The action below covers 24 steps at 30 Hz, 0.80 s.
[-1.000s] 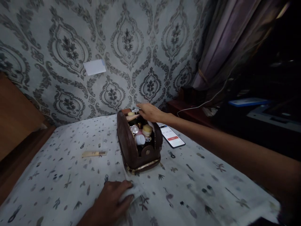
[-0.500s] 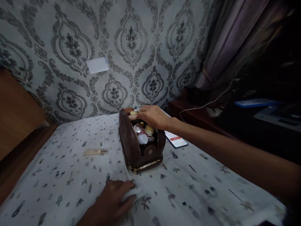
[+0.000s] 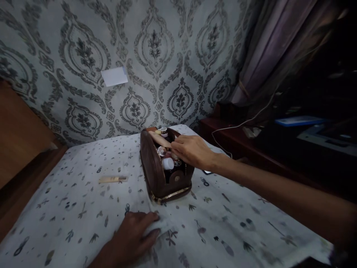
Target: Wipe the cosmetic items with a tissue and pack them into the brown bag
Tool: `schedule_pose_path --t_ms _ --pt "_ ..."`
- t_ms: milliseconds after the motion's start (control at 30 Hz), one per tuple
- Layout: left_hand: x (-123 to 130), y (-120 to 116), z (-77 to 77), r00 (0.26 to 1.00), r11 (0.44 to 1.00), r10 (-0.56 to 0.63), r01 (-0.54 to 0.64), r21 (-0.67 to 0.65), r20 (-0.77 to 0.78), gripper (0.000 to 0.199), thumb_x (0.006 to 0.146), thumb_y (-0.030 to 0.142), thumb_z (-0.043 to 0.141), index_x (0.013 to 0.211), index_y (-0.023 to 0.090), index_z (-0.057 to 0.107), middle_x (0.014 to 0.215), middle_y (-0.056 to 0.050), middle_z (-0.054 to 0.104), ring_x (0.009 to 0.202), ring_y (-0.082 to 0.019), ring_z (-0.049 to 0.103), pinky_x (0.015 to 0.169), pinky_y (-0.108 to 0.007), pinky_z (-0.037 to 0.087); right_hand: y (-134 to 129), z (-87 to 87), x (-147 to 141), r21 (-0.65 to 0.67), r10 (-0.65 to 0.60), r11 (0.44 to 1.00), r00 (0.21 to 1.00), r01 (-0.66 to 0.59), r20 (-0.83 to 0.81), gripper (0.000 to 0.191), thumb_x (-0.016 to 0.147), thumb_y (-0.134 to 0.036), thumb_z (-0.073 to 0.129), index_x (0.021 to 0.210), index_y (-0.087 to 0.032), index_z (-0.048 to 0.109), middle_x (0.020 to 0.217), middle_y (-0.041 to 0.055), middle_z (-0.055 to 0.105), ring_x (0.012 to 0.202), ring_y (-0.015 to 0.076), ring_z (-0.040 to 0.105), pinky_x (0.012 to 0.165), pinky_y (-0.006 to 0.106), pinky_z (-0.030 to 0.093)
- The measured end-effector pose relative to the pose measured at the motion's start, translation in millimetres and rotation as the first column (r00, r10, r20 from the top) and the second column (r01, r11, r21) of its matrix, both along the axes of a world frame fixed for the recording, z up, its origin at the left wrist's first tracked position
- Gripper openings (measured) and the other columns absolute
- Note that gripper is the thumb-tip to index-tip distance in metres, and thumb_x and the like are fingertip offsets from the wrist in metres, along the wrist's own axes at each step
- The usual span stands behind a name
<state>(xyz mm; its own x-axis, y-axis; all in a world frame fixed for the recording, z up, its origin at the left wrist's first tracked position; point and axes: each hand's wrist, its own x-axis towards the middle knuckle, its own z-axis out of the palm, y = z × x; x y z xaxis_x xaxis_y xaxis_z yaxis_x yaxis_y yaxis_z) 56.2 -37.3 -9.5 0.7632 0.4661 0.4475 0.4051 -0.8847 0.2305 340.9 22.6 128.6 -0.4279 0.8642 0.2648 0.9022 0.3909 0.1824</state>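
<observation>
A brown toiletry bag stands unzipped on the patterned sheet, packed with small cosmetics. Over its right side reaches my right hand, fingers closed at the near end of a beige tube that slants across the opening. Beside those fingers are a white-capped container and a clear round cap; a silver-capped bottle is at the back. The hand hides part of the contents. My left hand lies on the sheet in front of the bag, holding nothing, thumb and fingers apart.
A slim beige tube lies left of the bag. The phone at the right is mostly hidden by my arm. A white cable runs over the dark red furniture, and a wooden panel stands at the left.
My right hand has moved right and toward me, from the back of the bag to its right side. The beige tube now slants toward my fingers. My left hand stays put.
</observation>
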Motion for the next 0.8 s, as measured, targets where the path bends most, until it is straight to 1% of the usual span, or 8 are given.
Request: schedule_pose_path --t_ms 100,233,333,400,533,700,800 --pt "-0.4 0.0 -0.6 1.0 1.0 -0.003 0.003 0.004 -0.008 0.033 0.103 0.039 0.036 0.107 0.02 0.063 0.082 -0.007 0.076 0.062 -0.018 0.071 0.06 -0.028 0.056 2.1 1.3 0.7 -0.015 -0.02 1.0 0.998 0.019 -0.068 0.025 0.099 -0.027 0.047 0.093 -0.015 0.069 0.092 0.01 0.071 0.086 0.0209 0.061 0.07 0.03 0.034" --pt "-2.2 0.6 -4.1 1.0 1.0 -0.009 0.008 -0.019 -0.007 0.028 0.101 0.037 0.041 0.11 0.02 0.062 0.085 -0.008 0.077 0.067 -0.019 0.072 0.064 -0.03 0.057 4.3 2.5 2.5 -0.038 -0.06 0.998 0.994 0.057 -0.088 0.023 0.098 -0.027 0.048 0.09 -0.016 0.067 0.092 0.0091 0.071 0.085 0.0205 0.061 0.067 0.03 0.032" --pt "-3.6 1.0 -6.8 1.0 0.999 -0.007 0.006 -0.045 -0.018 0.023 0.099 0.033 0.047 0.111 0.021 0.062 0.087 -0.007 0.076 0.07 -0.019 0.073 0.067 -0.029 0.057 4.1 4.4 1.7 -0.048 -0.029 0.999 0.997 0.026 -0.072 0.023 0.098 -0.024 0.046 0.093 -0.016 0.067 0.093 0.0087 0.071 0.087 0.0206 0.062 0.068 0.029 0.032" --pt "-4.1 1.3 -7.8 1.0 0.999 -0.006 0.005 -0.048 -0.019 0.022 0.098 0.032 0.048 0.112 0.022 0.062 0.087 -0.007 0.076 0.071 -0.018 0.073 0.067 -0.029 0.057 3.8 5.9 0.5 -0.046 -0.022 0.999 0.998 0.019 -0.055 0.023 0.098 -0.025 0.047 0.096 -0.016 0.068 0.094 0.0093 0.071 0.087 0.0209 0.062 0.068 0.029 0.033" --pt "-3.8 1.6 -7.5 1.0 0.999 -0.008 0.007 -0.045 -0.016 0.024 0.099 0.035 0.047 0.112 0.022 0.061 0.086 -0.007 0.076 0.068 -0.018 0.072 0.065 -0.029 0.057 4.3 6.6 0.3 -0.015 -0.007 1.0 1.0 0.006 -0.024 0.024 0.097 -0.029 0.05 0.101 -0.017 0.07 0.091 0.0099 0.07 0.084 0.0205 0.06 0.063 0.029 0.031" --pt "-2.8 1.1 -3.1 1.0 1.0 -0.007 0.007 -0.012 -0.018 0.027 0.101 0.037 0.041 0.111 0.022 0.061 0.087 -0.008 0.077 0.068 -0.02 0.073 0.061 -0.031 0.057 5.8 3.3 3.7 0.016 0.053 0.998 0.999 -0.053 0.0 0.024 0.098 -0.029 0.05 0.101 -0.017 0.07 0.092 0.0095 0.072 0.087 0.0206 0.059 0.064 0.029 0.032" --pt "-2.8 0.7 -1.6 0.999 1.0 -0.011 0.011 0.0 -0.031 0.028 0.102 0.038 0.039 0.111 0.021 0.06 0.088 -0.008 0.077 0.068 -0.02 0.073 0.06 -0.032 0.057 6.8 2.8 5.8 0.037 0.067 0.997 0.997 -0.068 0.041 0.024 0.099 -0.029 0.05 0.107 -0.017 0.069 0.092 0.0088 0.071 0.086 0.0204 0.059 0.063 0.029 0.032"
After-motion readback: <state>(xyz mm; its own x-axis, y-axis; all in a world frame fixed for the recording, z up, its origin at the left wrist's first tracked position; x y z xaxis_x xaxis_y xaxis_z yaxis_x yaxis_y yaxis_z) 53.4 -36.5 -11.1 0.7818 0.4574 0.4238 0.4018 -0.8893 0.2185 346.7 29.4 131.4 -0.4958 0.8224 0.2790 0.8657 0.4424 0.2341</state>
